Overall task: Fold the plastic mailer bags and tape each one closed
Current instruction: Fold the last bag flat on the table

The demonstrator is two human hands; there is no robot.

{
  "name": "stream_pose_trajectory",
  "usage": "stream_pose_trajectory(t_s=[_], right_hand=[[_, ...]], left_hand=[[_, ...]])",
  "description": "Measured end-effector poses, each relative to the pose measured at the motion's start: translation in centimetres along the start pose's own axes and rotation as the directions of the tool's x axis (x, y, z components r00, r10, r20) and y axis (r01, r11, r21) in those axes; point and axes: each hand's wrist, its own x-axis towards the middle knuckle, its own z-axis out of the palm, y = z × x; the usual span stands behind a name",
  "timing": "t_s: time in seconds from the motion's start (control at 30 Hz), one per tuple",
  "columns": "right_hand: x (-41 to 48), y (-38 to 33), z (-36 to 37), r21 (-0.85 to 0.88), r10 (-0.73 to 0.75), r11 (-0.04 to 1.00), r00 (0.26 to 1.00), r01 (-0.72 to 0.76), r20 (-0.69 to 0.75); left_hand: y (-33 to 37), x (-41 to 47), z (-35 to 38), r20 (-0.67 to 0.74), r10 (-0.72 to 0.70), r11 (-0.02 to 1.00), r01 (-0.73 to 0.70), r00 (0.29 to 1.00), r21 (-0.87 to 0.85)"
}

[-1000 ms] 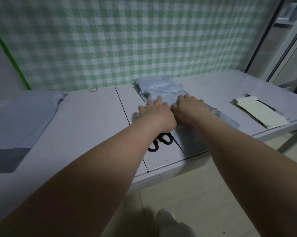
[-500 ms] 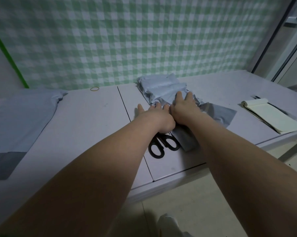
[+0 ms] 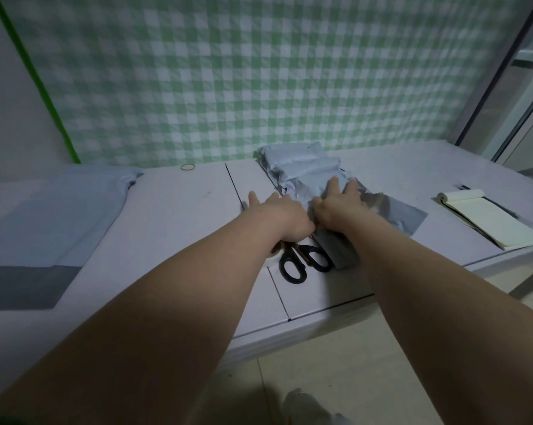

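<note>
Pressing flat: your right hand (image 3: 340,207), fingers spread, pins the mailer bag (image 3: 391,214) on the counter (image 3: 179,210); your left hand (image 3: 282,214), also flat and gripping nothing, rests just beside it. Risk: slick plastic may spring open on release. Scissors (image 3: 302,259) lie just under your wrists and may snag the fold.

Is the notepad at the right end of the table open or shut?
Open: the notepad has its top sheets rolled back over the far edge, leaving a blank cream page facing up.
</note>
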Motion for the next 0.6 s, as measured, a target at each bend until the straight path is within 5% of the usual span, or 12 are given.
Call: stream_pose_trajectory(t_s=[0.1,0.3,0.6], right_hand=[[-1.9,-2.0,-0.5,0.018,-0.046,0.999,0.994,0.048,-0.096],[-7.0,-9.7,-0.4,0.199,-0.305,0.909,0.91,0.366,-0.281],[-12.2,-19.6,4.4,0.531,-0.347,0.798,0.938,0.286,0.017]], left_hand=[[-1.7,-2.5,-0.7,-0.102,-0.03,0.995,0.02,0.994,-0.099],[-9.0,-8.5,-1.9,-0.339,-0.173,0.931,0.041,0.925,-0.363],[-24.7,-16.8,0.9,-0.265,-0.593,0.775,0.449,0.76,-0.445]])
